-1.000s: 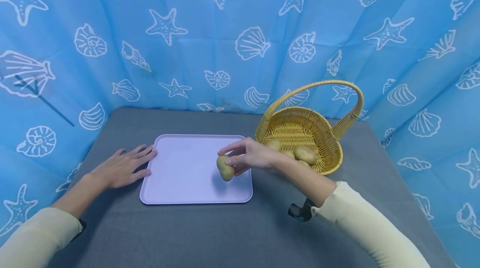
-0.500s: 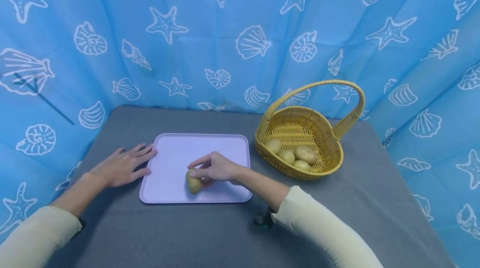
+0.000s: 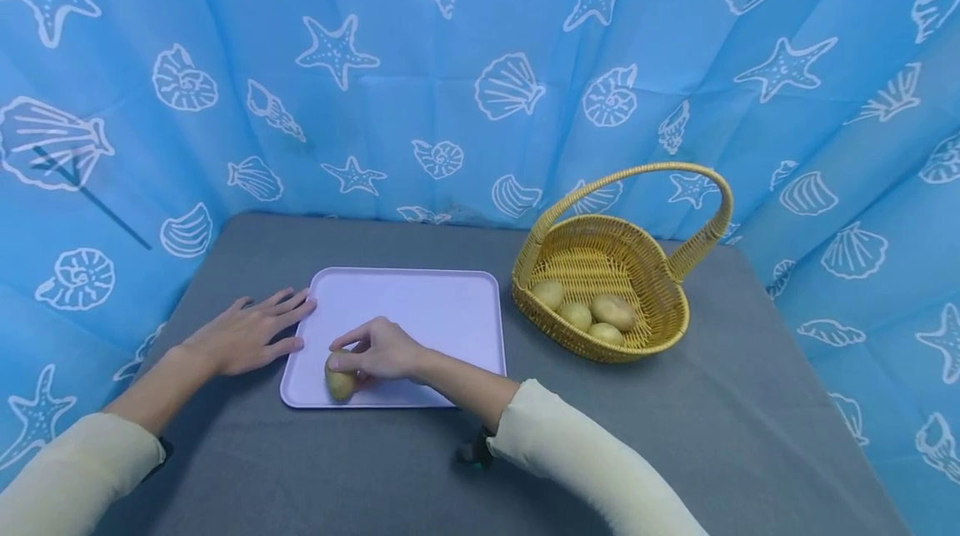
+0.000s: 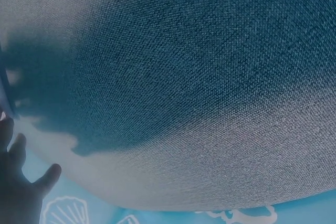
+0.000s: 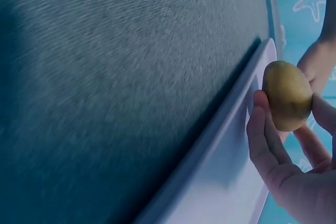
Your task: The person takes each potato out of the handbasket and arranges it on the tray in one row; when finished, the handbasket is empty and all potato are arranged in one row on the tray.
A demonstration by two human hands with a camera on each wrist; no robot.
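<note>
A potato point(image 3: 341, 379) is pinched between the thumb and fingers of my right hand point(image 3: 386, 351), over the near left part of the pale lilac tray point(image 3: 427, 303). The right wrist view shows the same potato point(image 5: 286, 96) between fingertips and thumb; whether it touches the tray I cannot tell. My left hand point(image 3: 251, 334) lies with its fingers spread at the tray's left edge, fingertips on the rim. In the left wrist view only part of that left hand point(image 4: 23, 182) shows, dark against the grey cloth.
A yellow wicker basket point(image 3: 652, 315) with a tall handle stands right of the tray. Several potatoes point(image 3: 613, 313) lie in it. Grey cloth point(image 3: 675, 444) covers the table. Behind hangs a blue curtain point(image 3: 435, 94) with white shells and starfish.
My right hand has carried the potato leftward across the tray, from its right side to the near left part. The basket's potatoes are now uncovered. My left hand has stayed in place.
</note>
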